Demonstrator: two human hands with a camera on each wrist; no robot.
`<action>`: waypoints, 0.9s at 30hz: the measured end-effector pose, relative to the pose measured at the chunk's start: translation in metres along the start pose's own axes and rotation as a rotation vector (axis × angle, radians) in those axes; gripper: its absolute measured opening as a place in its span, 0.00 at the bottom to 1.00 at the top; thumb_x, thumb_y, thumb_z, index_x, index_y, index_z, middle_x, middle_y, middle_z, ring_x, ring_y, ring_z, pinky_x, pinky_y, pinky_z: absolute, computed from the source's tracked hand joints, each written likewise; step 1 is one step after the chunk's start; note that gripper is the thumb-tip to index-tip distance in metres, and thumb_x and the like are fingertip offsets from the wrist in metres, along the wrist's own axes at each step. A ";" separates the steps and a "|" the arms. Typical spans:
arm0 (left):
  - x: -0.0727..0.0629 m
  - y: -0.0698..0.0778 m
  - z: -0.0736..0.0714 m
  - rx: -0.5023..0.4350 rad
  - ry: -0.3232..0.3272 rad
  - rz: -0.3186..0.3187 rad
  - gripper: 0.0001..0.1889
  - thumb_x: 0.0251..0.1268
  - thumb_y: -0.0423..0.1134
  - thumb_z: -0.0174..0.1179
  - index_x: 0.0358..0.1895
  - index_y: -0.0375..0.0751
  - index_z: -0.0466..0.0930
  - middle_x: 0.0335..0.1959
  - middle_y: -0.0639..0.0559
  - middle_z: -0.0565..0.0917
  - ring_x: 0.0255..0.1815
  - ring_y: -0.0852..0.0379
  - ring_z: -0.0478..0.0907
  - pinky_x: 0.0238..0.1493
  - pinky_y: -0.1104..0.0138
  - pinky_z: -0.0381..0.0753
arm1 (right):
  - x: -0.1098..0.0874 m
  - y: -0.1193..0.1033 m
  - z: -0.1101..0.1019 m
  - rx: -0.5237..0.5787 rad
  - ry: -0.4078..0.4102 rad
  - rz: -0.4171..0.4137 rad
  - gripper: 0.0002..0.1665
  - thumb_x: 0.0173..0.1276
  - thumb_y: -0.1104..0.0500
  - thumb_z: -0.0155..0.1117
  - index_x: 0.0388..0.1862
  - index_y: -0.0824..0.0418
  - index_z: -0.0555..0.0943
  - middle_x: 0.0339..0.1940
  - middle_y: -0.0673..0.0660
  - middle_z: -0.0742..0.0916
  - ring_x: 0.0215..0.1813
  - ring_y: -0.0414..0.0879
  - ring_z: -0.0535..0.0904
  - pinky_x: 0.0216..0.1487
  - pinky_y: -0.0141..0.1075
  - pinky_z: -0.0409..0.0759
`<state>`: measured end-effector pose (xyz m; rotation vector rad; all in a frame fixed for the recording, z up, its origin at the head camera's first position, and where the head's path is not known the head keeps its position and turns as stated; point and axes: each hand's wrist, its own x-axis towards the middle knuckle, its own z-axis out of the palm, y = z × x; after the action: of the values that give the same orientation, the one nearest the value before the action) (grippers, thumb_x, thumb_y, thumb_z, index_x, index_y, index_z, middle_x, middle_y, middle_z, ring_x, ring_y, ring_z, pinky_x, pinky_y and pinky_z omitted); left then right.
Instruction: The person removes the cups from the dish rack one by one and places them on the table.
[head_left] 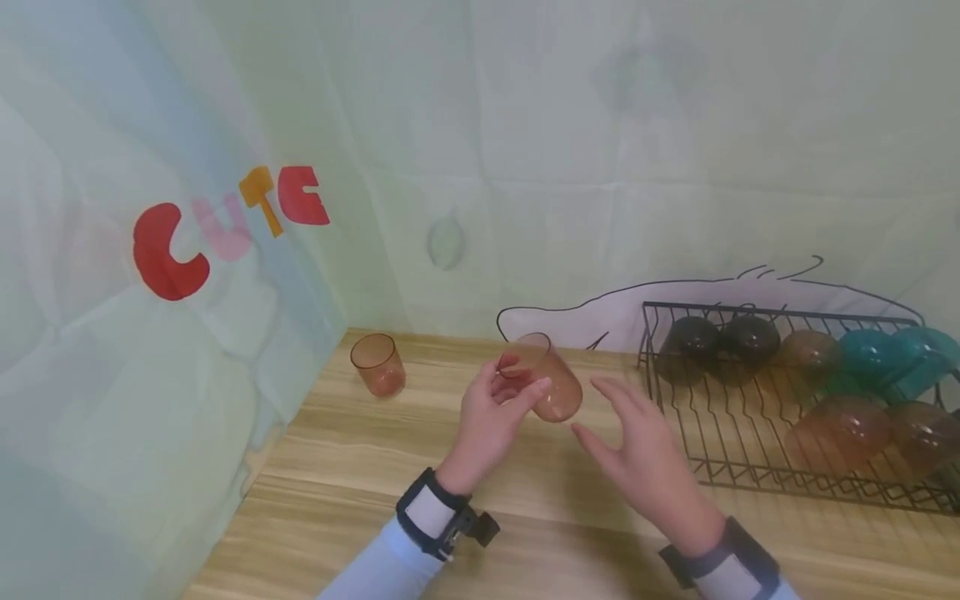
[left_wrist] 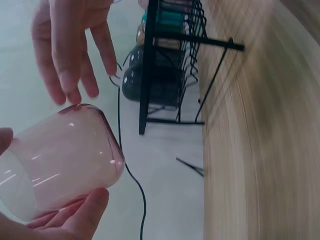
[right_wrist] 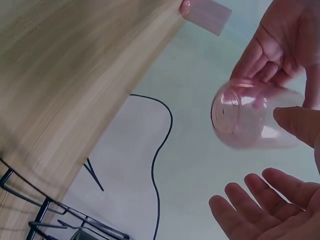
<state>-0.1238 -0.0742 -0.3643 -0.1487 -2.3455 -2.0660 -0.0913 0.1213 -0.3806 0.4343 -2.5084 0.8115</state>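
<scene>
A pinkish-amber transparent glass cup (head_left: 557,392) is tilted above the table, its mouth toward the upper left in the head view. My left hand (head_left: 483,421) grips it, thumb on the near side and fingers on the far side. To the right of its base, my right hand (head_left: 648,462) is spread, thumb and fingers apart. The left wrist view shows the cup (left_wrist: 65,165) between the fingers, with the right hand (left_wrist: 75,40) beside it. From the right wrist, the cup (right_wrist: 250,115) appears close to the right hand's fingers (right_wrist: 250,205); whether they touch is unclear.
A second amber cup (head_left: 378,367) stands upright at the table's back left. On the right, a black wire rack (head_left: 720,429) holds several upturned cups: dark, amber and teal (head_left: 866,354). A printed cloth (head_left: 525,167) hangs behind and left of the wooden table (head_left: 337,483).
</scene>
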 end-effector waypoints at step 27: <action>0.044 -0.076 -0.078 0.190 0.361 -0.004 0.39 0.47 0.56 0.70 0.59 0.42 0.64 0.51 0.45 0.73 0.51 0.51 0.73 0.51 0.60 0.75 | -0.004 0.012 -0.010 -0.076 -0.056 0.016 0.38 0.56 0.44 0.69 0.62 0.58 0.72 0.62 0.59 0.77 0.62 0.55 0.73 0.61 0.52 0.74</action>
<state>-0.1778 -0.1583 -0.4263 0.2125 -2.2925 -1.6853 -0.0899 0.1375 -0.3810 0.4169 -2.5882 0.7166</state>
